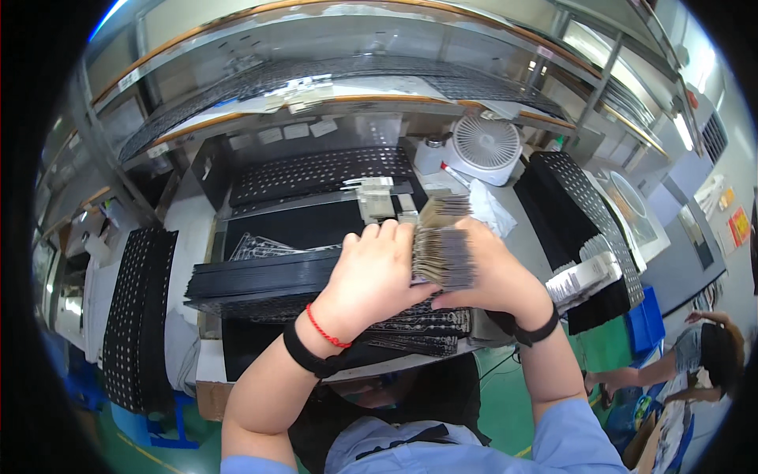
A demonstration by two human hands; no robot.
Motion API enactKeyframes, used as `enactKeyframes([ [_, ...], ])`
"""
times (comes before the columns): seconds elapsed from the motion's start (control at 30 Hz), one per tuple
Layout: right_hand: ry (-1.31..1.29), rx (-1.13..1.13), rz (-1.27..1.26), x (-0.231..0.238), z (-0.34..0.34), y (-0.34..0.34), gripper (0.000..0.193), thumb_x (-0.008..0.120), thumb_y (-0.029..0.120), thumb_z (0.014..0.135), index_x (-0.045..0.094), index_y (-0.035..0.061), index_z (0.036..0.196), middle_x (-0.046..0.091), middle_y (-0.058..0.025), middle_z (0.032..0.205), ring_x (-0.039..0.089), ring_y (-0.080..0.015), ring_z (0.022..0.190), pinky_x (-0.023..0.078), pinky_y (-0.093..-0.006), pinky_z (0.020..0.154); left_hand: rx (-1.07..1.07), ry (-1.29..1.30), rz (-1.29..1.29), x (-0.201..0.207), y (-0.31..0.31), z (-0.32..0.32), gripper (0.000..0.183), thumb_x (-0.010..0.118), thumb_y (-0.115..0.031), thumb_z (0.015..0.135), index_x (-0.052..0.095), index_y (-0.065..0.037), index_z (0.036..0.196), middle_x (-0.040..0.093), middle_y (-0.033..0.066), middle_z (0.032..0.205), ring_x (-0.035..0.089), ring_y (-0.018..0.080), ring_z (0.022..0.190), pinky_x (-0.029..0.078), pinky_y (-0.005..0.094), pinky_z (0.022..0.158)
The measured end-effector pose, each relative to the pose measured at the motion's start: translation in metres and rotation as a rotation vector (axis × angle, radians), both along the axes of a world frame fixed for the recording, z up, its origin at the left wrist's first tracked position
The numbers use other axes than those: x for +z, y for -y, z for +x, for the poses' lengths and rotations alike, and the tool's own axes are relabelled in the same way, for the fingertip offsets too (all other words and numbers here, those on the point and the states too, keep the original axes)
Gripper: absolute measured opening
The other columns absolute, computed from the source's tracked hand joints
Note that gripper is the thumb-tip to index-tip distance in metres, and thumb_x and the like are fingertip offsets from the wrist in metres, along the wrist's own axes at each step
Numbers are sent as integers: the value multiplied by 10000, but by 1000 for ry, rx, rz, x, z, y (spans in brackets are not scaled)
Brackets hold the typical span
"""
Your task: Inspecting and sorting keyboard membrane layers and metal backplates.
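Note:
A thick bundle of thin grey-brown plates (444, 257) stands on edge, its layers fanned slightly apart at the top. My left hand (375, 265) presses its left side, fingers together and thumb at the lower edge. My right hand (501, 272) wraps round the right side, with its thumb near the left thumb. Beneath and left of my left hand lies a long stack of thin black sheets (260, 278). Patterned dark strips (418, 328) lie below my hands. Just beyond them, small pale metal pieces (375, 199) rest on a black surface; what the plates are exactly I cannot make out.
A white fan (485, 146) stands at the back beside a crumpled white cloth (491, 209). Perforated black panels (324, 170) lie behind, left and right. More pale plates (584, 278) sit at the right. A shelf (339, 103) spans overhead. Another person (703, 355) is far right.

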State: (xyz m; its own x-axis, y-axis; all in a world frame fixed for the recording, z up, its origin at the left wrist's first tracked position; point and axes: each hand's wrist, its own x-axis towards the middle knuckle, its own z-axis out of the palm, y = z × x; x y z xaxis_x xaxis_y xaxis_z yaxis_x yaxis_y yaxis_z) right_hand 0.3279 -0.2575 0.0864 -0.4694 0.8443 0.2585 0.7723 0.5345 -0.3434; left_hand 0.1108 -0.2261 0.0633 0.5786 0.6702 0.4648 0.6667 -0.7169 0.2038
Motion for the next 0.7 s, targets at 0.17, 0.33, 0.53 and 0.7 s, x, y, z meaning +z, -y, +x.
enactKeyframes([
  [0.17, 64, -116, 207, -24, 2, -5, 811, 902, 397, 595, 572, 12, 1228, 599, -127, 1041, 572, -328, 991, 471, -435, 859, -86, 18, -39, 3, -4, -5, 951, 826, -438, 724, 415, 103, 1390, 615, 186, 1103, 620, 331, 1016, 486, 441, 810],
  [0.33, 70, -163, 212, -28, 3, 3, 735, 892, 411, 618, 587, 17, 1159, 593, -121, 1019, 567, -317, 972, 473, -428, 835, -80, -98, -122, 15, -1, -34, 1068, 880, -311, 657, 326, 145, 1450, 620, 245, 1140, 626, 383, 1034, 502, 438, 886],
  [0.53, 26, -132, 217, -32, 8, 0, 720, 896, 405, 614, 588, 15, 1135, 605, -118, 1014, 568, -316, 990, 476, -420, 839, 49, -217, -65, 10, 2, -54, 626, 871, -264, 654, 579, 15, 1134, 656, 173, 952, 645, 354, 928, 512, 430, 835],
  [0.7, -108, -87, 278, -34, 9, 1, 925, 919, 337, 597, 495, -9, 1342, 568, -168, 1188, 573, -359, 1081, 464, -428, 959, 14, -247, 48, 12, -5, -52, 606, 880, -441, 664, 576, 1, 946, 642, 155, 835, 663, 343, 797, 537, 414, 724],
])
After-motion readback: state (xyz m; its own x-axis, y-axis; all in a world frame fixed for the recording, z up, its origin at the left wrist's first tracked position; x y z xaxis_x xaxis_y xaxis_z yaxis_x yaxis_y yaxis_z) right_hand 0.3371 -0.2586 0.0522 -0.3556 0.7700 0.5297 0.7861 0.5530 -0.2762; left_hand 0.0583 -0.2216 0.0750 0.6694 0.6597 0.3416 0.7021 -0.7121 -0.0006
